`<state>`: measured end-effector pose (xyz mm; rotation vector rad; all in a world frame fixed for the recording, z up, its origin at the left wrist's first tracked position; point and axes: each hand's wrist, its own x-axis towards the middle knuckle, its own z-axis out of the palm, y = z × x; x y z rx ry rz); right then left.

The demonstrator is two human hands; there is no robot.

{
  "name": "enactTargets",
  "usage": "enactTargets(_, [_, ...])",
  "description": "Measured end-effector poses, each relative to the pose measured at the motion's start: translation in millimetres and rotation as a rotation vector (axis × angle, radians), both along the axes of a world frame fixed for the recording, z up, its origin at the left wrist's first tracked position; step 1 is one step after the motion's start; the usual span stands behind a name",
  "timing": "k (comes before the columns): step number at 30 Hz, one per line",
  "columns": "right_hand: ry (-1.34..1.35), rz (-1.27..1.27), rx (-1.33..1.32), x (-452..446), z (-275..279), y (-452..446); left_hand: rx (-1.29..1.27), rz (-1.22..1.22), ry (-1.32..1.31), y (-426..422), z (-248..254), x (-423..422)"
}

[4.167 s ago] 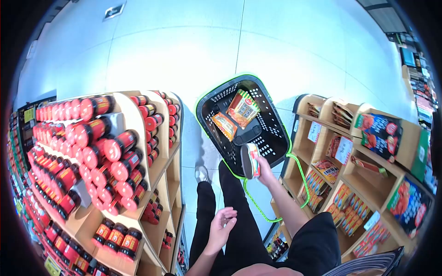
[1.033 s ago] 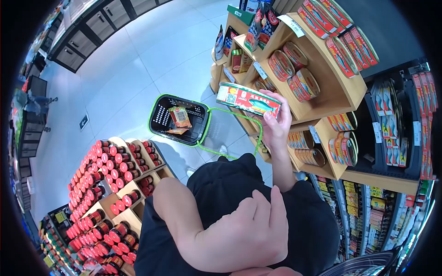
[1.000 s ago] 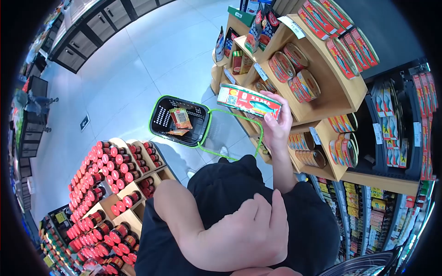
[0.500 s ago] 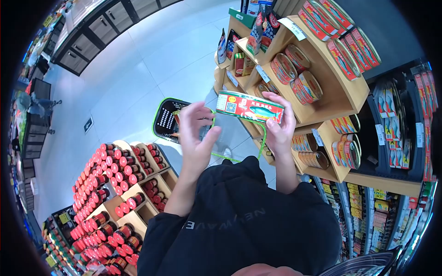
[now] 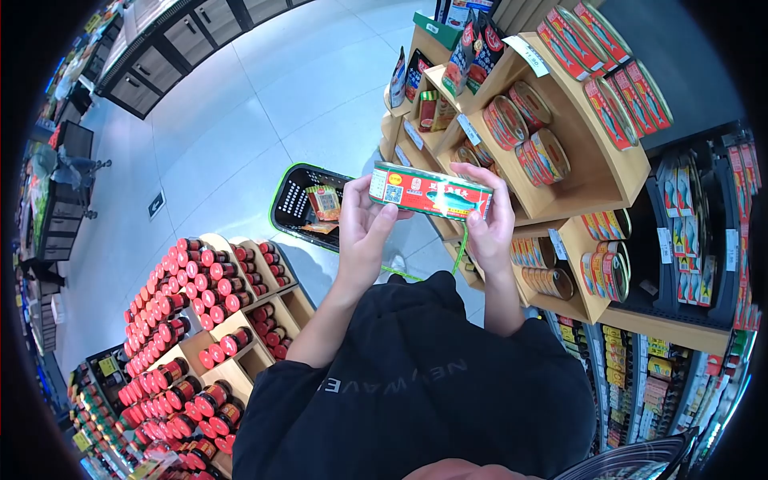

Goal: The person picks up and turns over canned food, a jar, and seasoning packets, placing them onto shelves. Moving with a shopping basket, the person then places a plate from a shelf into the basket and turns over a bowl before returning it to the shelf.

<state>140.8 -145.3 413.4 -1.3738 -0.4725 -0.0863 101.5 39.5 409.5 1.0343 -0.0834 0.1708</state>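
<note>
We hold one flat tin (image 5: 432,194) up in front of the chest, its red label with a fish and a square code turned towards us. Our left hand (image 5: 366,232) is closed on the left end, thumb on the label's lower edge and fingers going round behind, while our right hand (image 5: 488,212) grips the opposite end, thumb near the bottom and a finger along the top; both are clamped on it, and we cannot see all the fingers at the back. Beyond the left hand, on the pale floor (image 5: 224,144), sits a black basket (image 5: 282,200) with a green rim, partly hidden by that hand, with packets (image 5: 324,202) in it. Its green handle (image 5: 460,254) shows below the tin. To our right, a wooden shelf (image 5: 596,182) bears similar oval tins (image 5: 544,158), some on edge, with price cards by them; to our left, red-lidded jars (image 5: 204,280) lie stacked in rows on another wooden stand (image 5: 298,306)
</note>
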Motion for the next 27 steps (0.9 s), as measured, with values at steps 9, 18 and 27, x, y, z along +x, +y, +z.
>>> enactTargets(9, [-0.053,-0.031,-0.023,3.4,2.3,8.4,-0.005,0.013,-0.009,6.7,-5.2,1.7])
enactTargets(18, [-0.024,-0.018,0.023,2.3,-0.6,9.3,-0.036,-0.003,-0.003,10.4,-5.8,-0.4])
enactTargets(27, [0.019,0.105,0.066,-4.8,11.0,6.1,0.020,0.033,-0.039,7.7,-2.4,-2.1])
